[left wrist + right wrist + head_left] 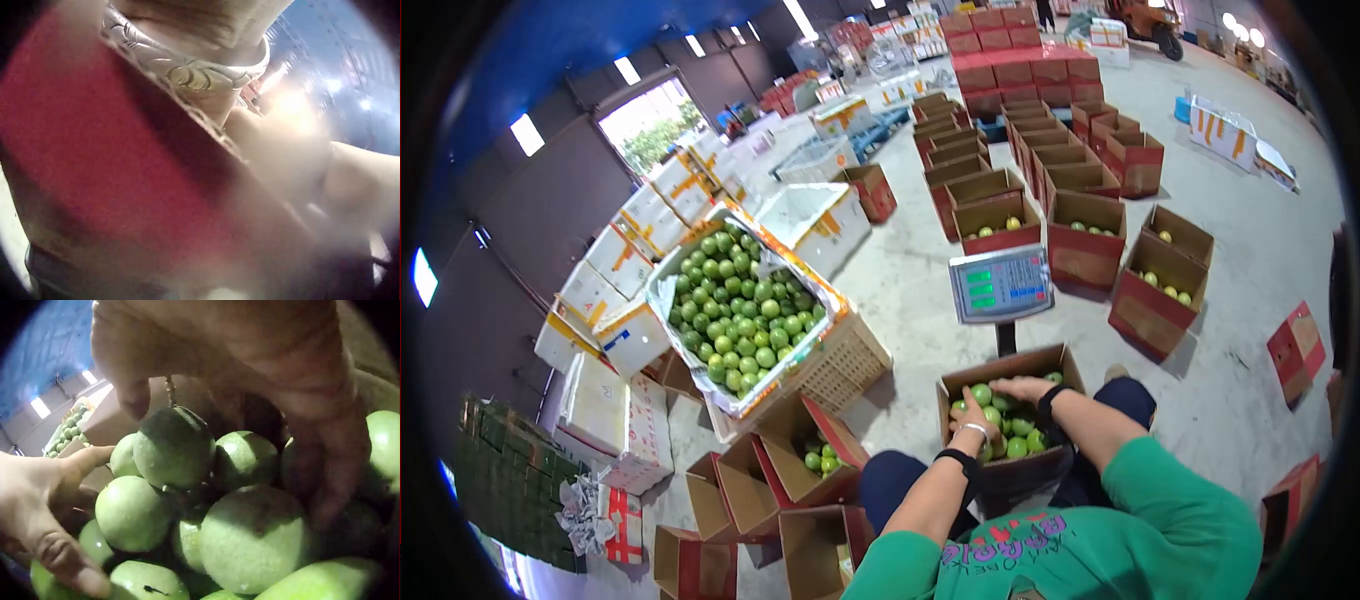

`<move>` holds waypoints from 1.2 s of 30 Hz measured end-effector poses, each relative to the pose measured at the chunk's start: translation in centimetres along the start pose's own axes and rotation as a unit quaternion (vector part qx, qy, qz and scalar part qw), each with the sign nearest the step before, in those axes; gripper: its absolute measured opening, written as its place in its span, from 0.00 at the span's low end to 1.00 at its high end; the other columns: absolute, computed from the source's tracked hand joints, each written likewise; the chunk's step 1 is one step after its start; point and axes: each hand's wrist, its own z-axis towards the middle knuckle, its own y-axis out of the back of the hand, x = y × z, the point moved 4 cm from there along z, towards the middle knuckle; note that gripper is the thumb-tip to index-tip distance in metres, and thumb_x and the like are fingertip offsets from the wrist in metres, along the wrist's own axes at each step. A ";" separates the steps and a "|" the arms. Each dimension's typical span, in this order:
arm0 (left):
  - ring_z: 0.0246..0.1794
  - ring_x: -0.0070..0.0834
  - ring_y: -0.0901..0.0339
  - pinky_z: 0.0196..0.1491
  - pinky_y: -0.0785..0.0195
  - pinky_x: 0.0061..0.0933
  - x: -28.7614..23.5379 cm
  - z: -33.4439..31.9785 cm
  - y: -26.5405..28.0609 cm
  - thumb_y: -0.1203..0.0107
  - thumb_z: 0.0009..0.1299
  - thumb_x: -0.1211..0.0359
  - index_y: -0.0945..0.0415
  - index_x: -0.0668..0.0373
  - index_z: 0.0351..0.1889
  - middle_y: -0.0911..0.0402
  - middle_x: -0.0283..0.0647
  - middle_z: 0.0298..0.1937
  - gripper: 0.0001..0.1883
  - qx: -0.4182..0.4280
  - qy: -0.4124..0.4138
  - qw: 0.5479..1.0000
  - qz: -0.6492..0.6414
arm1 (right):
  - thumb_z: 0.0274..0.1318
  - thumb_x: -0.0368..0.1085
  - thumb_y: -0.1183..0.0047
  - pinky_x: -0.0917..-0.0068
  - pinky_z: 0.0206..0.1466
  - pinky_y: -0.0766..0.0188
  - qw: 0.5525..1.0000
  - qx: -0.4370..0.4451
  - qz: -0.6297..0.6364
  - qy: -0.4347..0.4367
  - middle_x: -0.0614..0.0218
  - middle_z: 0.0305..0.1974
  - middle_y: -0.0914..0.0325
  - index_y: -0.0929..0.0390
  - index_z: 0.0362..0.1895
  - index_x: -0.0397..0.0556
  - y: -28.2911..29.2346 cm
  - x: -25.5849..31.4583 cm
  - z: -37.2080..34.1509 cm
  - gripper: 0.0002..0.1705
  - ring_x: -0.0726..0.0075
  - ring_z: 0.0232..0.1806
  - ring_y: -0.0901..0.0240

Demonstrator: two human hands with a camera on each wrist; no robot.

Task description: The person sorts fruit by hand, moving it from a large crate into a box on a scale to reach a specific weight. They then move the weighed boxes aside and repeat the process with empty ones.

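Between the person's knees, an open cardboard box (1063, 368) holds several round green fruits (1017, 447). The left hand (975, 420) reaches into its left side, wearing a silver bangle (972, 428). In the right wrist view, that hand's thumb and fingers spread along the fruits at the left. The right hand (1022, 388) comes in from the right and lies over the fruits. Seen close, the right hand (250, 356) arches above a dark-shaded green fruit (175, 448), its fingers reaching down among others. In the left wrist view, the box's red outer wall (112, 144) hides the left fingers.
A scale display (1001, 284) stands just beyond the box. To the left, a large foam crate (832, 318) full of green fruits rests on a plastic basket (840, 370). Open cardboard boxes (800, 460) stand at the lower left, and rows of boxes (1085, 235) ahead, some holding fruit.
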 end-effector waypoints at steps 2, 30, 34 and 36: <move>0.64 0.56 0.45 0.62 0.42 0.49 0.1 0.5 -0.2 0.27 0.40 0.66 0.73 0.34 0.71 0.55 0.54 0.66 0.69 -0.024 -0.009 1.000 -0.011 | 0.44 0.65 0.42 0.67 0.58 0.39 0.991 0.107 0.078 0.000 0.60 0.56 0.30 0.34 0.61 0.42 -1.1 -0.6 0.8 0.48 0.64 0.55 0.35; 0.45 0.40 0.25 0.33 0.21 0.37 -0.4 0.9 -2.2 0.26 0.43 0.71 0.58 0.46 0.67 0.30 0.47 0.53 0.58 0.051 -0.124 0.918 -0.372 | 0.52 0.52 0.44 0.60 0.54 0.30 0.843 0.266 0.453 -0.119 0.65 0.46 0.23 0.25 0.49 0.52 -3.1 -1.0 -1.0 0.24 0.60 0.49 0.27; 0.53 0.37 0.29 0.50 0.29 0.37 -1.4 -0.2 -0.7 0.23 0.39 0.67 0.63 0.52 0.69 0.31 0.46 0.56 0.64 0.052 -0.219 0.894 -0.386 | 0.55 0.48 0.47 0.66 0.50 0.28 0.889 0.200 0.411 -0.008 0.68 0.44 0.23 0.25 0.46 0.53 -1.1 1.6 -2.5 0.18 0.66 0.47 0.26; 0.54 0.37 0.30 0.55 0.33 0.35 -2.3 -0.9 -0.1 0.24 0.38 0.67 0.59 0.54 0.68 0.30 0.46 0.55 0.62 0.001 -0.277 0.879 -0.388 | 0.58 0.45 0.50 0.70 0.48 0.28 0.900 0.205 0.383 -0.024 0.69 0.45 0.24 0.26 0.47 0.53 0.5 2.8 -4.1 0.15 0.70 0.47 0.27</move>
